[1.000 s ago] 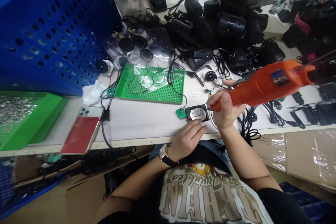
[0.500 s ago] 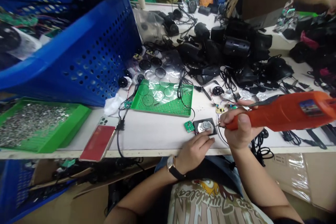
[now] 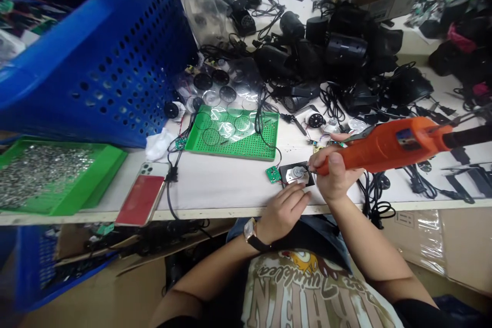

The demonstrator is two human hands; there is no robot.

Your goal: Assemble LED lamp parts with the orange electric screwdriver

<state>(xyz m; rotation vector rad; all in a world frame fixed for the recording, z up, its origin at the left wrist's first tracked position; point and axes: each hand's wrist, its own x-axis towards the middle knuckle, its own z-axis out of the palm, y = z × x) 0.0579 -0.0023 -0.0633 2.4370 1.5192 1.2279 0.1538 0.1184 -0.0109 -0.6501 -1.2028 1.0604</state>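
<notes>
My right hand (image 3: 334, 177) is wrapped around the front of an orange electric screwdriver (image 3: 384, 146), which lies nearly level. Its tip points left and reaches the round metal piece in the middle of a flat black square part (image 3: 295, 173). Whether the tip sits on a screw is too small to tell. With fingers close together, my left hand (image 3: 286, 210) holds the near edge of that black part against the table. A small green circuit board (image 3: 273, 174) lies at the part's left side, joined by thin wires.
Behind the work is a green perforated tray (image 3: 234, 149) with clear discs. To the left are a red-backed phone (image 3: 140, 199), a green tray of small metal pieces (image 3: 88, 192) and a blue basket (image 3: 126, 69). Black camera-like housings (image 3: 346, 50) and cables crowd the back and right.
The screwdriver and my right hand have moved slightly left, bringing the tip from the black part's right edge over its round metal piece. My left hand keeps holding the part. The view has shifted a little.
</notes>
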